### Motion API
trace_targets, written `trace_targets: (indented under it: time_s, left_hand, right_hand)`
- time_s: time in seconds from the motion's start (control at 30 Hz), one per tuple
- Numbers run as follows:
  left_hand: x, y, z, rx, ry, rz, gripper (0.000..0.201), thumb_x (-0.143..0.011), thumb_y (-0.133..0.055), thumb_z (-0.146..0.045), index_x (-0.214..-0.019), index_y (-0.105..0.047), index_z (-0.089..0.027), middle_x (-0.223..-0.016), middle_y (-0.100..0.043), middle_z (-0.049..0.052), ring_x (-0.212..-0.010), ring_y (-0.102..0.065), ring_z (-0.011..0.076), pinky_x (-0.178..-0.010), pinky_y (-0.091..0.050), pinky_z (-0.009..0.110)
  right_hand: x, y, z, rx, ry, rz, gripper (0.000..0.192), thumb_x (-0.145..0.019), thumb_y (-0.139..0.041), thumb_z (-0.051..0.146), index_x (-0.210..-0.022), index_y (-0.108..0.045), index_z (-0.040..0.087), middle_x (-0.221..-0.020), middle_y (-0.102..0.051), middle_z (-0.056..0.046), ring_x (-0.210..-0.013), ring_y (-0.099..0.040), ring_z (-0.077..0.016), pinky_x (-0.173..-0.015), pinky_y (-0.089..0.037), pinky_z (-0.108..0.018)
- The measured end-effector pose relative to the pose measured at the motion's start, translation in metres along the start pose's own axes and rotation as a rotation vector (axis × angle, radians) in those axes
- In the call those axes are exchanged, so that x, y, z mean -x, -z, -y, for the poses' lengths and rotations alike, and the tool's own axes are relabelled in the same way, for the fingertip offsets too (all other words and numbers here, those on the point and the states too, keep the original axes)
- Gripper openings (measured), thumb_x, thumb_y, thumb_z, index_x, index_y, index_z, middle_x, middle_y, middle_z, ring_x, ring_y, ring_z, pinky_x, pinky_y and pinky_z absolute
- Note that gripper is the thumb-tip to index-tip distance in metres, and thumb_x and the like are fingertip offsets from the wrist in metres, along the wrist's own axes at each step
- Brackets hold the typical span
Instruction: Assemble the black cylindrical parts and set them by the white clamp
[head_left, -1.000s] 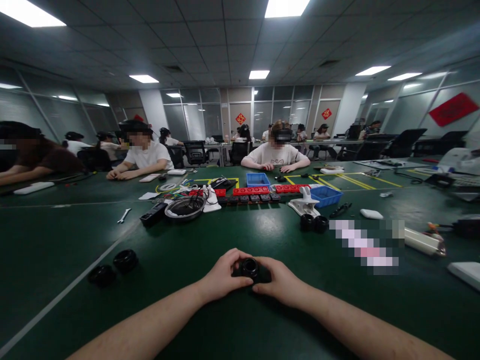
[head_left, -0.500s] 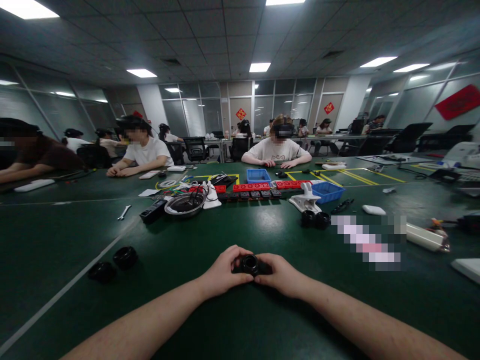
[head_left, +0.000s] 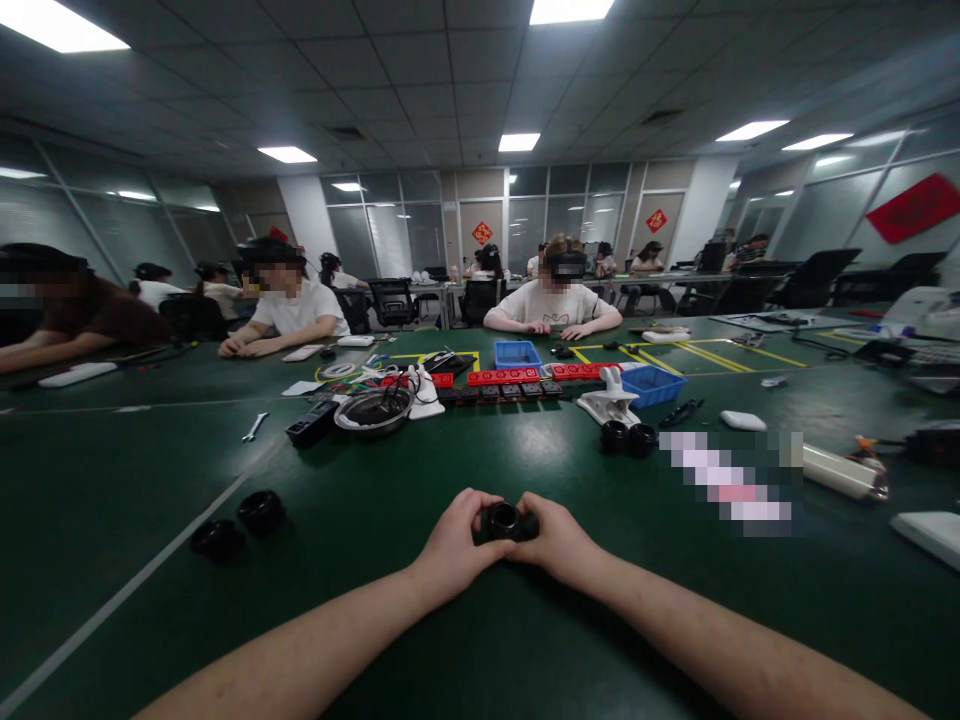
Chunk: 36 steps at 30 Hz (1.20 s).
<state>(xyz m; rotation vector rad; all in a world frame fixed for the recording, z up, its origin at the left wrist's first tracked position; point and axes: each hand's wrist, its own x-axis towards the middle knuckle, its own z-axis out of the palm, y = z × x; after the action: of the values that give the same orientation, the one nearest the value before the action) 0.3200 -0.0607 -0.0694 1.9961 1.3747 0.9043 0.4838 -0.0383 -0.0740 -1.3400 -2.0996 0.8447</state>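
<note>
A small black round part [head_left: 502,522] with a hollow middle sits between my two hands, just above the green table [head_left: 525,460]. My left hand [head_left: 454,545] grips its left side with fingers curled around it. My right hand [head_left: 559,541] grips its right side the same way. Both forearms reach in from the bottom edge. The underside of the part is hidden by my fingers.
Two black rings [head_left: 238,525] lie to the left, two more black parts [head_left: 628,439] ahead right. Further off are a metal bowl [head_left: 373,410], a wrench [head_left: 254,427], red strips [head_left: 502,377], blue bins [head_left: 650,385] and a white cylinder [head_left: 844,473]. Other people sit across the table.
My hands have closed in tighter around the black part and shifted slightly away from me. The view has moved a little.
</note>
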Motion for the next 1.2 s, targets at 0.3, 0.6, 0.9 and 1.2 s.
trace_targets:
  time_s: [0.3,0.6,0.9,1.2]
  left_hand:
    - [-0.002,0.005,0.003,0.006,-0.035,0.045,0.036,-0.062,-0.065,-0.023,-0.095,-0.053,-0.018,-0.081,-0.045,0.000,-0.068,-0.043,0.0134,-0.060,-0.037,0.023]
    - [-0.005,0.014,0.006,0.033,-0.101,0.167,0.038,-0.064,-0.065,-0.025,-0.100,-0.052,-0.021,-0.080,-0.043,-0.001,-0.066,-0.042,0.0116,-0.056,-0.034,0.020]
    - [-0.006,0.016,0.006,0.036,-0.099,0.207,0.041,-0.066,-0.064,-0.028,-0.105,-0.051,-0.023,-0.084,-0.045,0.000,-0.069,-0.043,0.0124,-0.059,-0.036,0.021]
    - [-0.007,0.017,0.005,0.029,-0.104,0.205,0.042,-0.066,-0.064,-0.028,-0.105,-0.050,-0.023,-0.085,-0.045,0.000,-0.069,-0.044,0.0123,-0.060,-0.037,0.021]
  right_hand:
    - [0.008,-0.001,0.009,0.078,0.022,-0.026,0.039,-0.054,-0.069,0.031,-0.084,-0.049,0.017,-0.083,-0.055,-0.004,-0.075,-0.051,-0.0172,-0.061,-0.037,-0.026]
    - [0.001,0.021,-0.006,-0.127,0.133,0.120,0.059,-0.058,-0.067,0.022,-0.112,-0.045,0.017,-0.103,-0.052,-0.006,-0.080,-0.052,-0.0164,-0.070,-0.043,-0.030]
    - [0.001,0.024,-0.004,0.012,0.205,0.244,0.069,-0.055,-0.071,0.028,-0.117,-0.044,0.022,-0.101,-0.054,-0.005,-0.091,-0.048,-0.0218,-0.080,-0.037,-0.035]
    - [-0.006,0.018,-0.007,0.087,0.274,0.235,0.031,-0.062,-0.066,0.026,-0.091,-0.058,0.018,-0.084,-0.058,-0.001,-0.077,-0.049,-0.0171,-0.067,-0.036,-0.026]
